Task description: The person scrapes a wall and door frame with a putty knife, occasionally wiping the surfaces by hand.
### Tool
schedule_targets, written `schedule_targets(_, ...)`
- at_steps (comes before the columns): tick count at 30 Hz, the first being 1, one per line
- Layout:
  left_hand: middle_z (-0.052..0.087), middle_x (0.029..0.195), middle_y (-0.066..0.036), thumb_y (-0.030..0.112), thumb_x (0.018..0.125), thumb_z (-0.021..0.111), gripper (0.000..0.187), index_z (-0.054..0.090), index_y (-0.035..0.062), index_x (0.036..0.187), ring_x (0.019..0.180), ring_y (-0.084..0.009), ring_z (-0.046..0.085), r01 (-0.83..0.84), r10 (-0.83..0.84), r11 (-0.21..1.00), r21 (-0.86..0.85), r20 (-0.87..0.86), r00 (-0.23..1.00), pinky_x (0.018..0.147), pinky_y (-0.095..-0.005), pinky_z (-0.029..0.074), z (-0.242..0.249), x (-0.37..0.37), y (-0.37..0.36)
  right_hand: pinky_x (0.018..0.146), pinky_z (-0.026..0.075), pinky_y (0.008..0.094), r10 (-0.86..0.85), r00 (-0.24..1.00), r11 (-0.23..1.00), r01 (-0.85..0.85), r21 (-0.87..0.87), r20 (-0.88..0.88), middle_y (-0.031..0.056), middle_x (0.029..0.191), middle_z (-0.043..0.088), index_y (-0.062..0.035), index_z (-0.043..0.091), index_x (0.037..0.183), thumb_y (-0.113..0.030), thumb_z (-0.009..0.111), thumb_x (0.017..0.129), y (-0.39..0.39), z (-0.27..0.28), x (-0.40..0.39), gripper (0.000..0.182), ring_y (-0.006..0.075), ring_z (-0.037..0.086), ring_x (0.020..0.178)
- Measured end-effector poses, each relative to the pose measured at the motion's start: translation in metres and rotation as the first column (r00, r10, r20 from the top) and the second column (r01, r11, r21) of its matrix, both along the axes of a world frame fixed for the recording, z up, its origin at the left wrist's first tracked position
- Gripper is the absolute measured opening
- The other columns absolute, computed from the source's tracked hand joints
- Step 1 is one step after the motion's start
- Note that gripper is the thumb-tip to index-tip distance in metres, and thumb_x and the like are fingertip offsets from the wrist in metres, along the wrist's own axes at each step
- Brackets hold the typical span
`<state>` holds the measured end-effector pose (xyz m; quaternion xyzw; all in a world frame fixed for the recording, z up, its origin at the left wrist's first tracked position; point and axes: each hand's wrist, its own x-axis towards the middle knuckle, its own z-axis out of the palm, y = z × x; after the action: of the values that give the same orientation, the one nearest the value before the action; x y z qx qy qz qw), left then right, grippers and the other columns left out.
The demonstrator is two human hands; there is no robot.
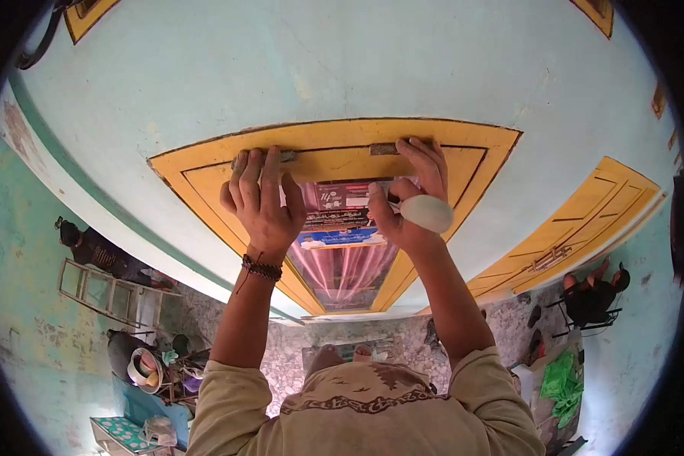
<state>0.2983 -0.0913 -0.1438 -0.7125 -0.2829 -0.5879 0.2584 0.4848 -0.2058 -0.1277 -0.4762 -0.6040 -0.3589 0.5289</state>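
Observation:
A yellow window frame [334, 131] is set in the pale blue wall in front of me. My left hand [262, 201] rests on its upper part, fingers stretched out, with the fingertips at a dark metal hinge [287, 156]. My right hand [418, 190] grips a tool with a whitish, rounded handle [427, 214]; a thin shaft shows at its left side, and the tip is hidden. Two fingers of this hand reach up beside a second hinge [384, 149]. Behind the glass are printed stickers [342, 196] and a pink curtain [342, 273].
Yellow shutters [570, 228] stand to the right, near a seated person [593, 296]. On the left are another person [99, 251], a wooden ladder [110, 292] and a white bucket [144, 370]. A green plastic bag [561, 387] lies at lower right.

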Motion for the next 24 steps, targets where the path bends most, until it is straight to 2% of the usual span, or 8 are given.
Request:
schedule_targets(5, 0.059, 0.122, -0.011, 0.005, 0.081, 0.062, 0.043, 0.062, 0.0074, 0.124, 0.12, -0.0275, 0.054, 0.029, -0.027, 0.998, -0.059, 0.031, 0.999, 0.098, -0.0417, 0.033, 0.004, 0.001, -0.007, 0.097, 0.043, 0.0506, 0.003, 0.999, 0.999, -0.001, 0.038, -0.045, 0.0121, 0.105, 0.06, -0.0061, 0.05, 0.058, -0.01, 0.074, 0.07, 0.007, 0.003, -0.001, 0.028, 0.0324, 0.06, 0.101)
schedule_targets(9, 0.06, 0.121, -0.012, 0.003, 0.079, 0.06, 0.042, 0.064, 0.0081, 0.121, 0.119, -0.0285, 0.054, 0.066, -0.063, 0.995, -0.068, 0.045, 0.997, 0.099, -0.0433, 0.034, 0.007, -0.002, -0.009, 0.088, 0.044, 0.0479, -0.033, 0.997, 0.997, 0.038, 0.074, -0.071, 0.0086, 0.101, 0.059, -0.008, 0.052, 0.06, -0.011, 0.073, 0.07, 0.014, 0.002, 0.0, 0.024, 0.0306, 0.059, 0.093)
schedule_targets(16, 0.061, 0.117, -0.012, 0.002, 0.079, 0.059, 0.039, 0.066, 0.0089, 0.117, 0.115, -0.0301, 0.055, 0.156, -0.151, 0.984, -0.08, 0.073, 0.986, 0.098, -0.0432, 0.035, 0.011, -0.007, -0.008, 0.088, 0.043, 0.0476, -0.048, 0.997, 0.994, 0.053, 0.097, -0.059, 0.0094, 0.102, 0.059, -0.0082, 0.05, 0.063, -0.011, 0.074, 0.071, 0.013, 0.001, -0.002, 0.026, 0.0314, 0.059, 0.093)
schedule_targets(17, 0.061, 0.116, -0.012, 0.0, 0.078, 0.058, 0.039, 0.067, 0.0088, 0.116, 0.114, -0.0304, 0.055, 0.172, -0.164, 0.981, -0.087, 0.087, 0.983, 0.097, -0.0431, 0.036, 0.012, -0.007, -0.009, 0.084, 0.044, 0.0455, -0.026, 0.998, 0.994, 0.031, 0.1, -0.049, 0.0098, 0.102, 0.059, -0.0074, 0.051, 0.063, -0.009, 0.074, 0.073, 0.009, 0.005, -0.003, 0.026, 0.0312, 0.059, 0.091)
schedule_targets(20, 0.061, 0.116, -0.012, -0.001, 0.077, 0.058, 0.041, 0.067, 0.0087, 0.116, 0.113, -0.0309, 0.056, 0.216, -0.207, 0.97, -0.111, 0.087, 0.974, 0.097, -0.0435, 0.037, 0.013, -0.01, -0.009, 0.079, 0.045, 0.0448, 0.086, 0.981, 0.996, -0.087, -0.001, -0.174, 0.011, 0.097, 0.06, -0.0055, 0.055, 0.069, -0.008, 0.074, 0.074, -0.005, 0.013, -0.004, 0.02, 0.0322, 0.058, 0.087)
schedule_targets(21, 0.06, 0.118, -0.012, 0.003, 0.077, 0.058, 0.042, 0.065, 0.0077, 0.118, 0.113, -0.03, 0.056, 0.214, -0.21, 0.974, -0.07, 0.063, 0.976, 0.092, -0.0436, 0.038, 0.009, -0.011, -0.002, 0.075, 0.046, 0.0376, 0.14, 0.97, 0.99, -0.133, 0.048, -0.201, 0.0084, 0.089, 0.061, -0.0024, 0.059, 0.079, -0.008, 0.071, 0.081, -0.008, 0.017, -0.003, 0.013, 0.0225, 0.058, 0.083)
schedule_targets(22, 0.06, 0.118, -0.012, 0.003, 0.077, 0.058, 0.042, 0.065, 0.0078, 0.118, 0.113, -0.0302, 0.056, 0.224, -0.22, 0.973, -0.056, 0.066, 0.973, 0.092, -0.0438, 0.038, 0.009, -0.013, 0.0, 0.074, 0.045, 0.0343, 0.243, 0.905, 0.969, -0.239, 0.057, -0.35, 0.0068, 0.087, 0.061, -0.0019, 0.059, 0.081, -0.009, 0.069, 0.084, -0.011, 0.021, -0.005, 0.013, 0.0186, 0.057, 0.082)
schedule_targets(24, 0.06, 0.118, -0.012, 0.003, 0.077, 0.058, 0.042, 0.065, 0.0079, 0.118, 0.114, -0.0306, 0.056, 0.246, -0.242, 0.969, -0.035, 0.079, 0.967, 0.092, -0.0443, 0.038, 0.008, -0.012, 0.0, 0.072, 0.044, 0.0278, 0.407, 0.683, 0.893, -0.436, 0.108, -0.606, 0.0036, 0.083, 0.061, -0.0009, 0.06, 0.086, -0.012, 0.066, 0.089, -0.024, 0.039, -0.012, 0.013, 0.0107, 0.055, 0.079)
